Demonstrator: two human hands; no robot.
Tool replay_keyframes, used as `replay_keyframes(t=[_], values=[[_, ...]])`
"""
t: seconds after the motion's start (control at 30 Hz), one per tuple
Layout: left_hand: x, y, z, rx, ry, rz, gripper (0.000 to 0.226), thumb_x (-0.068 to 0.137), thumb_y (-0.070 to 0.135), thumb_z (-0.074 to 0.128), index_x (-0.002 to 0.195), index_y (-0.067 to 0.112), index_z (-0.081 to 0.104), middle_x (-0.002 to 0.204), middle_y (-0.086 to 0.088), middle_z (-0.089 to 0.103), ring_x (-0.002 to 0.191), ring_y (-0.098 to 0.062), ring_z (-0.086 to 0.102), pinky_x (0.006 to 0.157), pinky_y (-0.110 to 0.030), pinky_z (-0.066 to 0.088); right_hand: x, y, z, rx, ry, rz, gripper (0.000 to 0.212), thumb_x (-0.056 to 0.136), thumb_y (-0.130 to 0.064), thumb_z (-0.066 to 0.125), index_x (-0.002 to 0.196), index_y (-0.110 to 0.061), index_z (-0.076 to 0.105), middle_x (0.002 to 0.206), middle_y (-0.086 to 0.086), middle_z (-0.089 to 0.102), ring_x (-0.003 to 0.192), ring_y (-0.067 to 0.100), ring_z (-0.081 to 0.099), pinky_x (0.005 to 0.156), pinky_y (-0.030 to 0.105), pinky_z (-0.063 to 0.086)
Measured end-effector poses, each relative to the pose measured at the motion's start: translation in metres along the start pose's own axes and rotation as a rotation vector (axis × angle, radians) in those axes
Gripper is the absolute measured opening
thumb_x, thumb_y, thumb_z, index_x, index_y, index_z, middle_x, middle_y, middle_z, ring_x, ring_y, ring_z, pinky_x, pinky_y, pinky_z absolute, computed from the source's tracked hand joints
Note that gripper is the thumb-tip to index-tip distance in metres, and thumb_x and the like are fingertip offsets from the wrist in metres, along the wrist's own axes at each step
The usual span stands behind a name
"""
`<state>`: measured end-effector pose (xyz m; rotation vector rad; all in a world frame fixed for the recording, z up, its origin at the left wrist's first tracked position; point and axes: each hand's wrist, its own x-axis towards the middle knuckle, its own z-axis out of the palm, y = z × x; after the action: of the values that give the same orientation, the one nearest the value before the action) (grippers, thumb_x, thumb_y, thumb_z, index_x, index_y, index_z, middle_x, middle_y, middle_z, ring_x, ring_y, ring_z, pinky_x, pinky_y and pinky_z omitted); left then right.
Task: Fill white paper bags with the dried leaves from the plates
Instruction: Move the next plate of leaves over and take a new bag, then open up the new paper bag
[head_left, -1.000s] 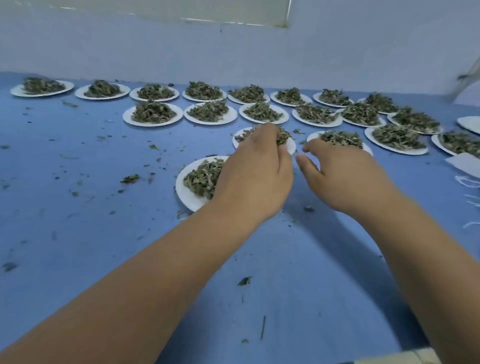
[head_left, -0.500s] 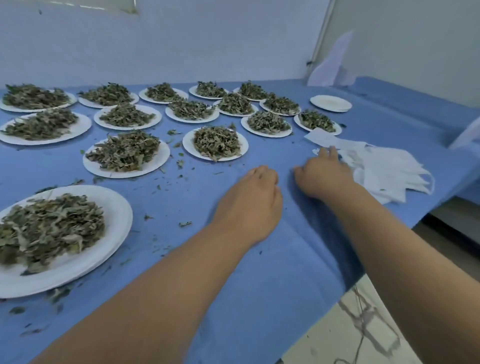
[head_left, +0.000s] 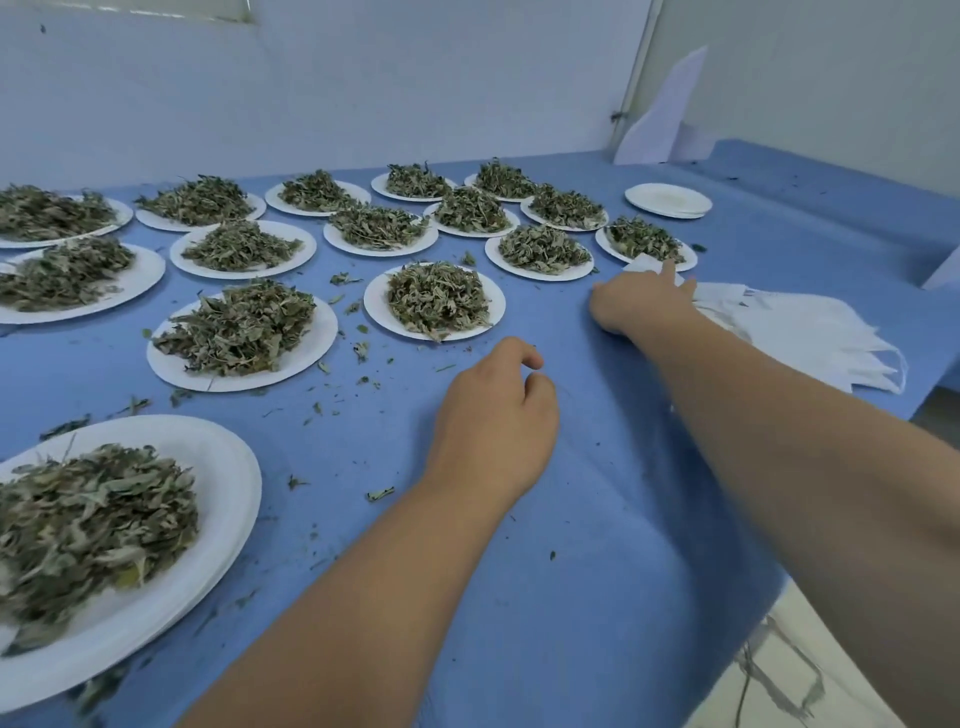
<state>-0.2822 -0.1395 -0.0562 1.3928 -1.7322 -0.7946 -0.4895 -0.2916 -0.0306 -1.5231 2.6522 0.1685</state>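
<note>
A: The blue table (head_left: 597, 571) carries many plates (head_left: 241, 338) heaped with dried leaves (head_left: 236, 327); the white paper bags (head_left: 810, 338) lie stacked at its right edge.

B: Hands?

A: The right hand (head_left: 641, 306) rests on the stack's near end, its grip hidden. The left hand (head_left: 493, 426) is loosely curled, empty.

B: Handling?

A: Probably light, floppy; pinch one corner.

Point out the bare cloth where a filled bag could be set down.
Bare blue cloth lies along the near edge, between the left hand and right forearm. Another bare strip runs beyond the stack of white paper bags. The white paper plates of dried leaves crowd the left.
</note>
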Motion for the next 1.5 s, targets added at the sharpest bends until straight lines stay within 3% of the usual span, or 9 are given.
replay_keyframes(t=[0.13, 0.23, 0.33, 0.5, 0.7, 0.8, 1.13, 1.33, 1.5], values=[[-0.001, 0.0, -0.002, -0.048, -0.006, -0.005, 0.023, 0.093, 0.028, 0.045, 0.112, 0.036, 0.056, 0.051, 0.009, 0.047, 0.049, -0.006, 0.047, 0.048, -0.03, 0.034, -0.035, 0.002, -0.031, 0.166, 0.115, -0.108, 0.08, 0.102, -0.065, 0.014, 0.143, -0.007, 0.05, 0.159, 0.019, 0.037, 0.153, 0.035, 0.019, 0.12, 0.057, 0.019], [0.003, 0.003, -0.005, -0.066, -0.012, -0.019, 0.029, 0.094, 0.033, 0.051, 0.123, 0.036, 0.051, 0.072, 0.016, 0.053, 0.065, 0.002, 0.053, 0.054, -0.024, 0.041, -0.079, 0.004, -0.067, 0.392, 0.34, -0.275, 0.057, 0.102, -0.058, 0.029, 0.096, -0.011, 0.061, 0.098, 0.012, 0.065, 0.095, 0.032, 0.057, 0.075, 0.035, 0.044], [0.009, 0.013, -0.018, -0.281, 0.007, -0.063, 0.051, 0.091, 0.042, 0.062, 0.138, 0.036, 0.044, 0.119, 0.024, 0.052, 0.1, 0.005, 0.052, 0.08, -0.021, 0.042, -0.135, 0.001, -0.087, 0.746, 0.475, -0.448, 0.053, 0.098, -0.045, 0.047, 0.053, -0.019, 0.034, 0.045, -0.008, 0.029, 0.046, 0.014, 0.029, 0.041, 0.025, 0.024], [0.008, 0.034, -0.067, -0.89, 0.0, -0.269, 0.071, 0.081, 0.047, 0.077, 0.143, 0.024, 0.049, 0.129, 0.012, 0.059, 0.117, -0.003, 0.055, 0.11, -0.034, 0.042, -0.189, -0.013, -0.098, 1.427, 0.249, -0.696, 0.03, 0.091, -0.022, 0.065, 0.088, 0.008, 0.071, 0.069, 0.016, 0.054, 0.06, 0.031, 0.049, 0.054, 0.031, 0.042], [-0.028, 0.019, -0.135, -1.046, 0.07, -0.229, 0.033, 0.088, 0.02, 0.071, 0.12, 0.015, 0.068, 0.11, -0.001, 0.075, 0.093, -0.013, 0.066, 0.091, -0.029, 0.045, -0.22, -0.061, -0.084, 1.855, -0.327, -0.843, 0.021, 0.093, 0.002, 0.059, 0.109, -0.002, 0.072, 0.099, 0.013, 0.077, 0.084, 0.022, 0.074, 0.072, 0.032, 0.059], [-0.051, -0.003, -0.181, -0.914, 0.332, -0.18, 0.02, 0.085, 0.005, 0.072, 0.104, 0.009, 0.069, 0.094, -0.004, 0.076, 0.078, -0.017, 0.068, 0.07, -0.029, 0.05, -0.237, -0.096, -0.076, 1.824, -0.357, -0.84, 0.024, 0.092, 0.007, 0.061, 0.111, -0.004, 0.071, 0.098, 0.01, 0.078, 0.081, 0.02, 0.075, 0.068, 0.03, 0.058], [-0.137, -0.073, -0.319, -0.28, 0.91, -0.009, 0.024, 0.077, 0.023, 0.08, 0.096, 0.026, 0.065, 0.078, 0.001, 0.076, 0.077, -0.021, 0.074, 0.067, -0.038, 0.061, -0.333, -0.202, -0.062, 0.872, 0.075, -1.258, 0.025, 0.098, -0.036, 0.062, 0.121, -0.026, 0.063, 0.076, -0.003, 0.075, 0.072, 0.006, 0.072, 0.069, 0.031, 0.056], [-0.159, -0.106, -0.338, 0.089, 1.034, -0.063, 0.018, 0.083, 0.032, 0.075, 0.096, 0.032, 0.063, 0.062, 0.01, 0.06, 0.052, 0.0, 0.053, 0.047, -0.012, 0.039, -0.402, -0.245, -0.049, 0.694, 0.029, -1.545, 0.023, 0.092, -0.042, 0.068, 0.112, -0.032, 0.068, 0.097, -0.017, 0.067, 0.086, -0.002, 0.063, 0.074, 0.012, 0.047], [-0.163, -0.11, -0.351, 0.213, 1.038, -0.1, 0.016, 0.082, 0.03, 0.073, 0.093, 0.033, 0.062, 0.062, 0.009, 0.059, 0.056, -0.001, 0.056, 0.05, -0.012, 0.037, -0.416, -0.262, -0.044, 0.67, 0.035, -1.619, 0.023, 0.086, -0.035, 0.072, 0.108, -0.03, 0.066, 0.1, -0.017, 0.067, 0.081, 0.003, 0.066, 0.076, 0.026, 0.053]])
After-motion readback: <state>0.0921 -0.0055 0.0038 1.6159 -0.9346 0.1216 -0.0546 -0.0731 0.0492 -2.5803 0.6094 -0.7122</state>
